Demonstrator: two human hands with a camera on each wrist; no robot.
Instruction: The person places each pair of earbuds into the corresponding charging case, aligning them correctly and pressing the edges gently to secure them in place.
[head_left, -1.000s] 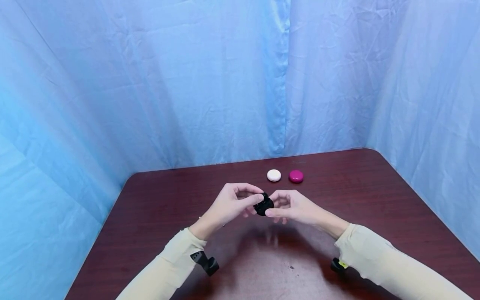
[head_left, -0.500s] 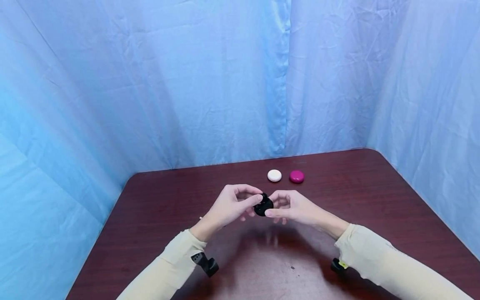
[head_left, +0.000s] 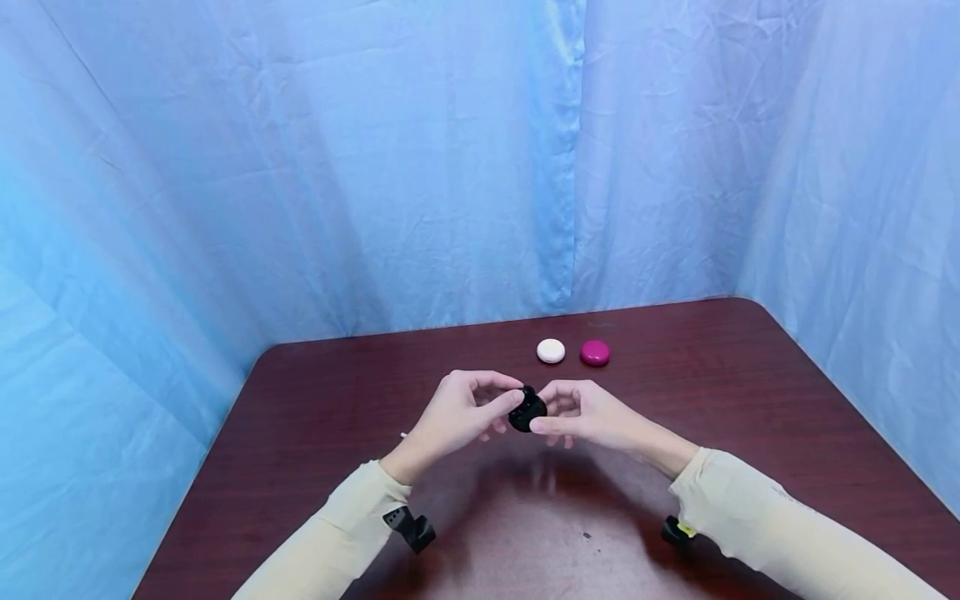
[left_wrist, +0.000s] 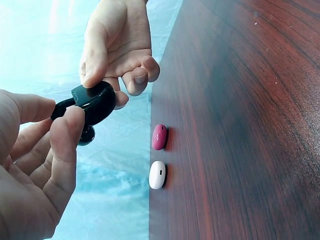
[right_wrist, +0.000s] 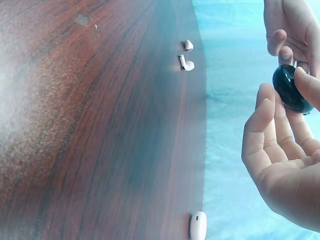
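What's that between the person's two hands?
A glossy black case, with the left hand and right hand both holding it; the head and both wrist views show this.

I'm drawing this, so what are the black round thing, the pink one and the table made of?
Black round thing: probably glossy plastic; light glints on its smooth curve. Pink one: likely glossy plastic, with a bright highlight. Table: wood or wood-look surface, fairly shiny; dark grain lines and reflections show.
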